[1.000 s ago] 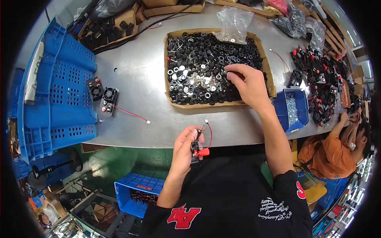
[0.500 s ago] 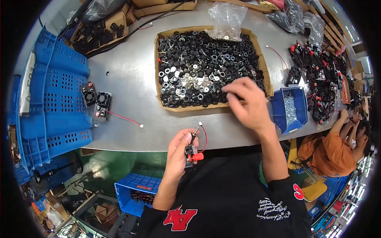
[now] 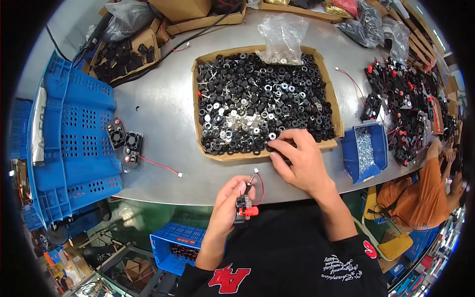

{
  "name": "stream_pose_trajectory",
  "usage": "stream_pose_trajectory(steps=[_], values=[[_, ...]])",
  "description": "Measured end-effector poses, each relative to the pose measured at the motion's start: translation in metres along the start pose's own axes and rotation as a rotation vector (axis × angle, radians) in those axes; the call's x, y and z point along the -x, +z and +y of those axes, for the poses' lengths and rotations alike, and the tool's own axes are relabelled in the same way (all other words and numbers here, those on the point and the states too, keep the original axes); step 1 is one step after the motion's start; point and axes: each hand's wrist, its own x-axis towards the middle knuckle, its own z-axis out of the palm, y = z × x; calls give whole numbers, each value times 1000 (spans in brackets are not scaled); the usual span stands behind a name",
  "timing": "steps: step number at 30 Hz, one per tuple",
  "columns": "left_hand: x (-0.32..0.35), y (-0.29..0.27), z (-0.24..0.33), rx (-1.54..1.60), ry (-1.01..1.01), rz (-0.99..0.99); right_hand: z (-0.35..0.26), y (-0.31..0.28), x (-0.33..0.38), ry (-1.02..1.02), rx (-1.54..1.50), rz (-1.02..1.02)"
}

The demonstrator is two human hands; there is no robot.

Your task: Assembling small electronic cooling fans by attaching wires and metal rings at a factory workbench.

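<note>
We see the left hand [image 3: 228,205] closed around a small black part [image 3: 243,204] with a red cap near the table [image 3: 163,114] edge, while the right hand [image 3: 299,161] pinches a black ring [image 3: 270,147] in the cardboard tray [image 3: 338,119].

A blue perforated crate [image 3: 74,133] sat at left; a blue bin of screws [image 3: 365,151] and a clear plastic bag [image 3: 283,32] lay on the surface [image 3: 158,99].

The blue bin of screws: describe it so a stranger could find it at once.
Start at the big cardboard tray of black rings mid-table. Just right of its near corner, beyond the right hand, sits a small blue bin. It alone holds shiny silver screws.
</note>
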Motion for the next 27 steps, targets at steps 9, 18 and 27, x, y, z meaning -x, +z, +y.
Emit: stream_pose_trajectory(steps=[9,18,27], values=[[-37,-38,-3,526,-201,-507,-6,-12,-6,86,-57,-20],[-39,-35,-6,618,-204,-513,17,-35,-132,-82,124,-402],[-38,-35,-10,638,-164,-577,73,16,-199,-221,422,-424]])
